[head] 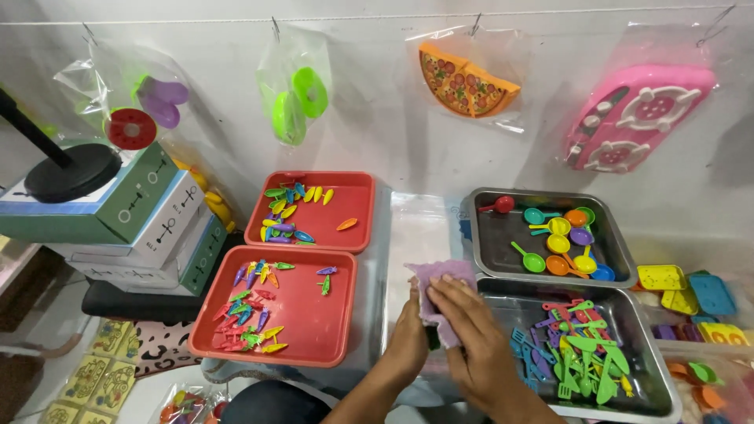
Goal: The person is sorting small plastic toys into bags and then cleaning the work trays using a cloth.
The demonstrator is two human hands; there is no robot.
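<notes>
— Where is the soft lilac piece of cloth (pixel 442 284) just now?

— In the middle of the work surface, between the two red plastic trays (pixel 314 314) on one side and the two steel trays on the other. Both hands are on it. The right hand (pixel 471 330) lies over its lower part with the fingers stretched out flat and close together, pressing down. The left hand (pixel 410 334) grips the cloth's left edge from beside, fingers curled round it; its fingertips are hidden, so how tightly it pinches I cannot tell.

— And what is around them?

— The cloth's upper corner pokes out above the right hand, close to the rim of the far steel tray (pixel 491 235) holding small round toy pans in many colours. Just right of the hands stands the near steel tray (pixel 652 392), full of green, purple and blue toy spatulas and forks. The red trays hold scattered little coloured carrot-shaped pieces. Bagged toys hang on the wall behind, among them an orange toy pizza (pixel 467 82).
</notes>
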